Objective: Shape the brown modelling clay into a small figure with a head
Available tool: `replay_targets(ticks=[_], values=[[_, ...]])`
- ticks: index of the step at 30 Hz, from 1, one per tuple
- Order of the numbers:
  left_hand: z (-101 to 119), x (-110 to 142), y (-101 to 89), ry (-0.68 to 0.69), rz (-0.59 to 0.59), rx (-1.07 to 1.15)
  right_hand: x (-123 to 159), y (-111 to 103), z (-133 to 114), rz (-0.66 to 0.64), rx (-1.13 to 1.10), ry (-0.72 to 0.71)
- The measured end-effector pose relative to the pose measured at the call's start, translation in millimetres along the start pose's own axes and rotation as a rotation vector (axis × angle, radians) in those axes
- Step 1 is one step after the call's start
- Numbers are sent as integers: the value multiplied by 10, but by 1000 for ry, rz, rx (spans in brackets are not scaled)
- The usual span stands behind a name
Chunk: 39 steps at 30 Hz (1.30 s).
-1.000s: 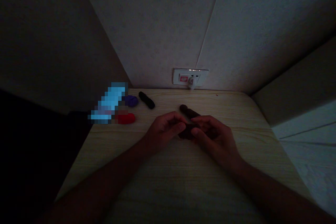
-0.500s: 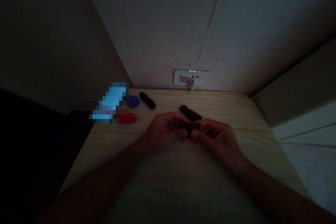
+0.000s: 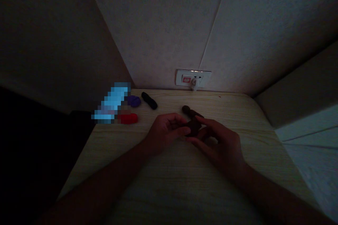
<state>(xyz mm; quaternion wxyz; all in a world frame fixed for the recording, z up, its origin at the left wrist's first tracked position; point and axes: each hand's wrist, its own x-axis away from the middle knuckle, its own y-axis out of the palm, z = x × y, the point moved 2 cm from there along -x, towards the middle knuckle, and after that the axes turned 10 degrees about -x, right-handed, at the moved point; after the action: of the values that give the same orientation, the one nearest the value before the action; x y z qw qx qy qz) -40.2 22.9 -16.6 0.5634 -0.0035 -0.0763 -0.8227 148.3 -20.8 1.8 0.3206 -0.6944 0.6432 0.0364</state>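
A dark brown lump of modelling clay (image 3: 194, 126) is held between both hands above the wooden table. My left hand (image 3: 167, 132) pinches its left side, thumb on the near face. On the right side, my right hand (image 3: 220, 140) grips it with the index finger at the upper edge and the thumb low down. Just behind the fingers lies another brown clay piece (image 3: 193, 113), long with a round ball (image 3: 186, 108) at its far left end; the right hand covers part of it. Dim light hides the lump's exact shape.
At the table's (image 3: 169, 182) back left lie a black clay stick (image 3: 149, 101), a purple clay lump (image 3: 134, 101) and a red clay roll (image 3: 129, 118). Beside them is a bright pixelated shape (image 3: 112, 103). A wall socket (image 3: 193, 78) with a plug sits behind the table.
My right hand has shifted its grip: its thumb has dropped lower and its index finger has moved to the lump's top edge. My left hand stays nearly in place. The lump has tilted.
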Motion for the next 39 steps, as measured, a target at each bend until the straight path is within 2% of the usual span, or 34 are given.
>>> replay_targets(ticks=[6,11,15,17,21,26,32,36,39], values=[[-7,25,19,-5,-95,12,-7,30,-46,-135,108,-169],[10,47,46,54,-17,-54,-39,31,-18,-169,176,-191],[6,59,51,106,92,-95,-64,22,6,-168,209,-178],[5,58,40,164,92,-124,-69,15,2,-195,198,-174],[22,56,27,333,-10,-298,-74,9,15,-270,146,-93],[81,80,6,457,82,-474,-41,43,45,-256,-11,65],[90,102,31,403,57,-447,-6,82,63,-137,-64,190],[99,112,42,417,7,-469,-10,42,83,-90,-106,182],[108,105,30,355,-19,-439,-22,9,65,-119,-151,162]])
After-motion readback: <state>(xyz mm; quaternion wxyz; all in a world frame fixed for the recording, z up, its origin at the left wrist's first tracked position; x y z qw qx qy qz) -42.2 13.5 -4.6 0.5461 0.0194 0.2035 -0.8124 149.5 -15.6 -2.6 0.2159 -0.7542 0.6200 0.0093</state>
